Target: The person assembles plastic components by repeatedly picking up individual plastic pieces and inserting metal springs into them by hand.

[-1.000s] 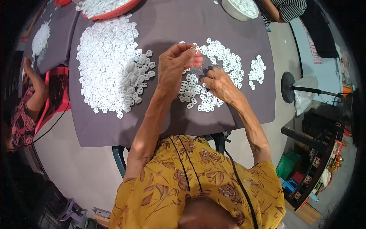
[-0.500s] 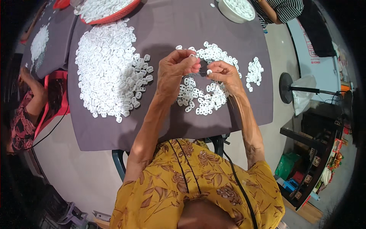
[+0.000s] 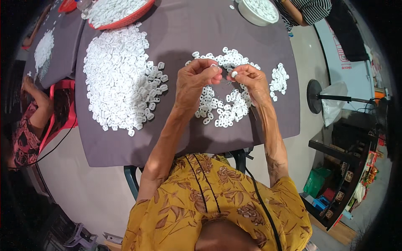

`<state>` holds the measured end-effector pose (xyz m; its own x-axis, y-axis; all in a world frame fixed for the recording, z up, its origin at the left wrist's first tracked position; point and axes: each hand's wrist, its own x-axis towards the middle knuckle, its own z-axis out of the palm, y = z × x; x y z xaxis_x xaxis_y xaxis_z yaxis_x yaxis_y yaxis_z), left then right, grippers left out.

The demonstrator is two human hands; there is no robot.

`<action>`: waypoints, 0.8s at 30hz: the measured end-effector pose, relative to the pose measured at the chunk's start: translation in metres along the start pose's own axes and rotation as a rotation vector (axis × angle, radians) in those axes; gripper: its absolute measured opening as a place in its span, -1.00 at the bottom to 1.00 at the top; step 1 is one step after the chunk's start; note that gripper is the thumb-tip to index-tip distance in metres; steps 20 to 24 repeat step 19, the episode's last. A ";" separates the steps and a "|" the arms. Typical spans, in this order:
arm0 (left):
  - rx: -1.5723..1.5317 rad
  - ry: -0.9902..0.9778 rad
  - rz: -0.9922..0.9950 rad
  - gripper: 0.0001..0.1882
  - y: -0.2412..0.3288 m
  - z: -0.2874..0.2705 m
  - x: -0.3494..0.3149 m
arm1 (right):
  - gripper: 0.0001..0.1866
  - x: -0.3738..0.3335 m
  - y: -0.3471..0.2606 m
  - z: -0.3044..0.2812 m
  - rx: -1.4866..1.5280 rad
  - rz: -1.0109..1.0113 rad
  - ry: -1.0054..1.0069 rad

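Note:
Both my hands are raised close together over a ring of small white oval plastic pieces with holes [image 3: 232, 109]. My left hand [image 3: 196, 79] is closed in a pinch, a small white piece [image 3: 215, 65] just showing at its fingertips. Between the thumb and forefinger of my right hand [image 3: 253, 83] is a white plastic piece [image 3: 234, 74], its rounded face toward me. Fine thread-like strands show beneath the hands, too thin to follow. To the left of my left hand spreads a large heap of the same white pieces [image 3: 115, 79].
A small pile of white pieces [image 3: 279, 79] lies at the right of the grey-clothed table [image 3: 180, 138]. At the back stand a red basket [image 3: 134, 19] and a white bowl [image 3: 251, 16], both filled with pieces. Other people sit at the far left and back right.
My hands have come slightly closer together, and the white piece in my right fingers has turned and shifted a little right and up. The piles look the same.

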<state>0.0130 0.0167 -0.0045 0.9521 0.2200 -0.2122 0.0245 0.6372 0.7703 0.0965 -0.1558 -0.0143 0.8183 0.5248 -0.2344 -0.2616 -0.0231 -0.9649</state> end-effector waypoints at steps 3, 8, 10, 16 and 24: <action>-0.001 0.015 0.012 -0.83 0.001 0.000 0.001 | -0.88 -0.003 -0.003 0.005 -0.044 -0.116 0.002; 0.019 0.023 0.019 -0.83 -0.002 0.001 0.000 | -0.91 -0.002 -0.010 0.012 -0.199 -0.140 0.081; 0.025 0.023 0.014 -0.83 -0.001 0.003 0.000 | -0.91 -0.001 -0.011 0.012 -0.151 -0.224 0.080; 0.039 -0.037 0.045 -0.82 0.005 0.011 -0.007 | -0.87 0.000 -0.016 0.012 0.497 -0.114 -0.207; 0.052 -0.056 0.076 -0.81 0.010 0.014 -0.011 | -0.82 0.000 -0.017 0.014 0.536 -0.133 -0.241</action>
